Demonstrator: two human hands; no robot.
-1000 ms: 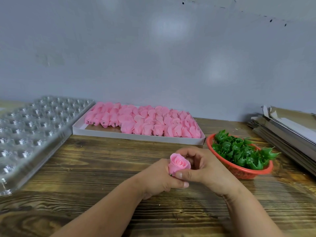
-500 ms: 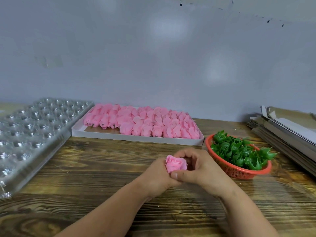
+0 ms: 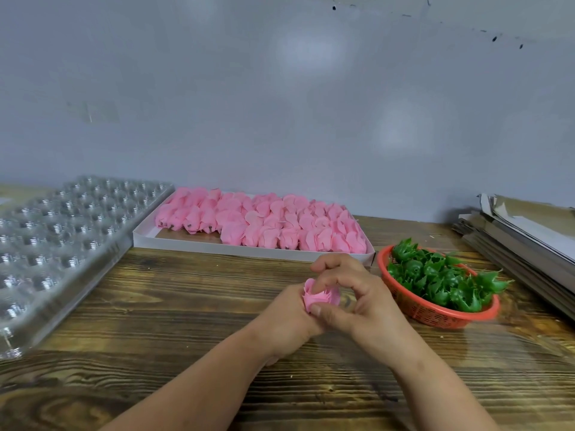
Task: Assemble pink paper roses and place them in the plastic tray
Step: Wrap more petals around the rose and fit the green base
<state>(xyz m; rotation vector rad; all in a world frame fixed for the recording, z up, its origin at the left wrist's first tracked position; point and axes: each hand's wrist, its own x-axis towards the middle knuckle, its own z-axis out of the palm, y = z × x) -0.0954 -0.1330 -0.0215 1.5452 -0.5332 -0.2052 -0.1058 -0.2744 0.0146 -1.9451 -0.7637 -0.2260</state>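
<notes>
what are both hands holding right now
Left hand: grips the pink paper rose.
Right hand: pinches the same rose.

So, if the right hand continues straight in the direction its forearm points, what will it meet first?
The right hand points up and to the left, and already pinches the pink rose. Past that, probably the near wall of the white box of pink petals, though depth is unclear.

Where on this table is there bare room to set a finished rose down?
Bare wood lies between the plastic tray, the white box and the hands. It is crowded right: the red basket sits close beside the right hand, cardboard beyond.
</notes>
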